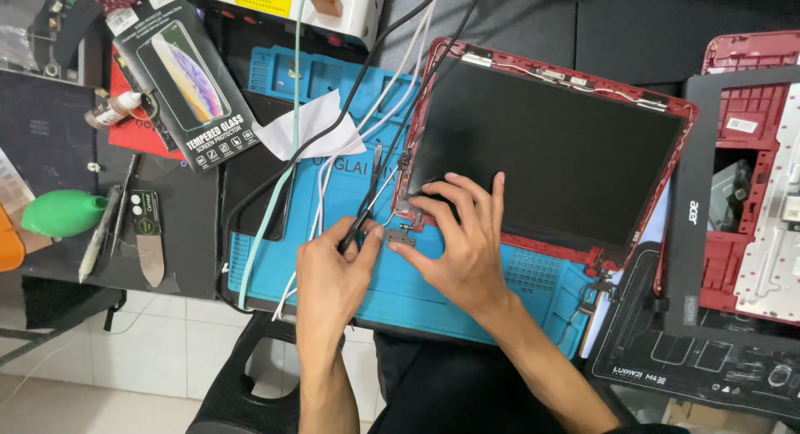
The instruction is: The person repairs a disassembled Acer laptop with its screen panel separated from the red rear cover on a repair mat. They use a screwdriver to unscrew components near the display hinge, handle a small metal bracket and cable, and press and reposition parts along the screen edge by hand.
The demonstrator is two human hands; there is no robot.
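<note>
Both fingers (pixel 398 252) on hinge (pixel 402 230)

A dark worktable (pixel 517 17) carries everything. In the middle lies a blue repair mat (pixel 433 292), and on it rests a red laptop lid (pixel 550 150) with its black screen facing up (white and black cables (pixel 367 92) trail across the mat's upper part). To the left sits a black mat (pixel 50 142) bearing a green air blower (pixel 62 213), a flat pry tool (pixel 150 246) and a screen protector box (pixel 187 75). At the right edge lie a black screen bezel (pixel 692 225) and a red laptop base (pixel 750 117)
</note>
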